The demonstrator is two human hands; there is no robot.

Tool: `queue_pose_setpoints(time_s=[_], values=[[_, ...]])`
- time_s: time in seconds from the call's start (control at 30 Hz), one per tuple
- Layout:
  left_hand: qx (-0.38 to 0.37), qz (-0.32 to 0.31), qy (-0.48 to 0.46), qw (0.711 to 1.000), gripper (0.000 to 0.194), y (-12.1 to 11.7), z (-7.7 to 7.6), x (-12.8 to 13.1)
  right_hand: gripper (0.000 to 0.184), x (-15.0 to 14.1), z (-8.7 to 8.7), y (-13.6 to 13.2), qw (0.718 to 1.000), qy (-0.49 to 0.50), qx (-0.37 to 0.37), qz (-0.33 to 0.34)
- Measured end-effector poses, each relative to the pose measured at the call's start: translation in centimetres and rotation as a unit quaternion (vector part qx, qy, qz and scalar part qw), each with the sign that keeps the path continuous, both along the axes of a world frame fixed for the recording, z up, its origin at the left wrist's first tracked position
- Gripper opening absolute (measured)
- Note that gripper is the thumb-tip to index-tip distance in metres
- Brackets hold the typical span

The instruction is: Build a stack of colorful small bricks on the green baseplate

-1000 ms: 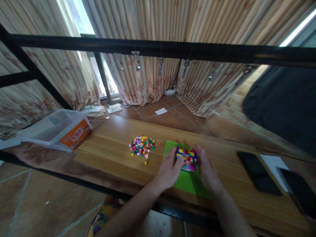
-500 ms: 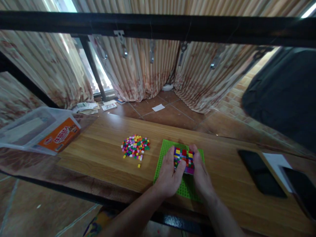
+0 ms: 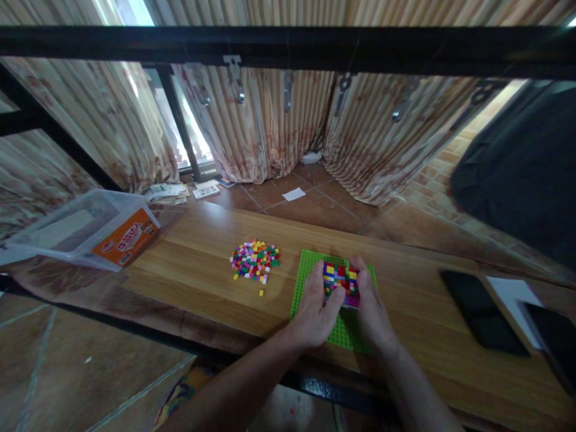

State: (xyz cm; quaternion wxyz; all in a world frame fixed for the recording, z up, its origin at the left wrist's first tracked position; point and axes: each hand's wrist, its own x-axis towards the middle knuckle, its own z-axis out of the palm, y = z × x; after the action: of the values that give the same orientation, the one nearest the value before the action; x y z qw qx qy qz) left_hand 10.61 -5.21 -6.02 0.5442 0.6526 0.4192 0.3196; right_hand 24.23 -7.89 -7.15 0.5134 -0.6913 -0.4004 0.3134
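A block of multicoloured toy bricks (image 3: 341, 279) is gripped between my two hands, above or on a green studded baseplate (image 3: 346, 336); whether it touches the plate is hidden. My left hand (image 3: 318, 309) holds its left side, with the thumb lying over the near left part of the top. Along the right side, the fingers of my right hand (image 3: 371, 300) press against it. Red, yellow, blue and green pieces show on top, with purple along the near edge. Left of the baseplate lies a pile of small loose bricks (image 3: 255, 261), with one yellow brick (image 3: 261, 293) apart from it.
A clear plastic bin (image 3: 85, 231) with an orange label stands at the table's left end. On the right lie a black phone-like slab (image 3: 483, 312), white paper (image 3: 513, 300) and another dark device (image 3: 551, 336). A dark bar (image 3: 288, 51) crosses above the table (image 3: 202, 264).
The whole view has shifted slightly, so the things appear a little further right and higher. My hands keep their hold on the brick block, with hardly any change in grip.
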Motion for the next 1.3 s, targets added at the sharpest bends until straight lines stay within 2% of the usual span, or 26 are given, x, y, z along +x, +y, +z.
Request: queue_pose_setpoints(time_s=[0.13, 0.2, 0.27, 0.33, 0.4, 0.43, 0.5, 0.57, 0.67, 0.8, 0.93, 1.1, 1.2, 1.3], values=[[-0.007, 0.000, -0.027, 1.000, 0.077, -0.1, -0.1, -0.4, 0.073, 0.7, -0.9, 0.4, 1.000, 0.003, 0.021, 0.004], [0.005, 0.017, -0.049, 0.999, 0.074, 0.0, 0.1, -1.1, 0.070, 1.1, -0.6, 0.4, 0.998, -0.016, 0.055, -0.015], [0.032, 0.060, -0.073, 0.995, 0.068, 0.8, 0.7, -2.1, 0.065, 1.2, 0.5, 0.1, 0.989, -0.066, 0.111, -0.065], [0.066, 0.133, -0.104, 0.983, 0.059, 2.1, 1.6, -3.4, 0.057, 0.4, 1.9, -0.6, 0.965, -0.143, 0.182, -0.124], [0.072, 0.216, -0.160, 0.961, 0.050, 3.9, 2.8, -5.0, 0.045, -1.3, 3.1, -1.4, 0.938, -0.228, 0.230, -0.127], [0.055, 0.242, -0.184, 0.951, 0.045, 4.7, 3.3, -5.8, 0.036, -2.5, 3.4, -1.8, 0.930, -0.261, 0.242, -0.093], [-0.006, 0.296, -0.240, 0.924, 0.037, 6.3, 4.2, -7.3, 0.022, -5.3, 3.4, -2.3, 0.922, -0.294, 0.252, 0.030], [-0.066, 0.318, -0.289, 0.901, 0.030, 7.3, 4.6, -8.6, 0.018, -8.1, 2.8, -2.3, 0.911, -0.312, 0.229, 0.141], [-0.132, 0.337, -0.334, 0.871, 0.025, 7.7, 4.6, -9.9, 0.021, -11.1, 1.6, -1.3, 0.913, -0.316, 0.166, 0.197], [-0.220, 0.310, -0.376, 0.845, 0.018, 7.5, 4.9, -10.7, 0.021, -13.0, 0.6, 0.7, 0.907, -0.342, 0.113, 0.217], [-0.316, 0.215, -0.461, 0.801, 0.026, 7.0, 5.8, -11.3, 0.017, -14.3, -0.2, 1.9, 0.891, -0.395, 0.089, 0.206], [-0.380, 0.128, -0.541, 0.739, 0.035, 6.4, 6.7, -11.5, 0.020, -14.8, -0.8, 2.2, 0.879, -0.426, 0.080, 0.200], [-0.388, 0.111, -0.549, 0.732, 0.036, 6.2, 6.9, -11.4, 0.023, -14.4, -0.5, 1.7, 0.887, -0.400, 0.087, 0.214], [-0.379, 0.126, -0.540, 0.741, 0.035, 6.3, 6.8, -11.2, 0.024, -13.6, 0.2, 0.6, 0.899, -0.357, 0.119, 0.223]])
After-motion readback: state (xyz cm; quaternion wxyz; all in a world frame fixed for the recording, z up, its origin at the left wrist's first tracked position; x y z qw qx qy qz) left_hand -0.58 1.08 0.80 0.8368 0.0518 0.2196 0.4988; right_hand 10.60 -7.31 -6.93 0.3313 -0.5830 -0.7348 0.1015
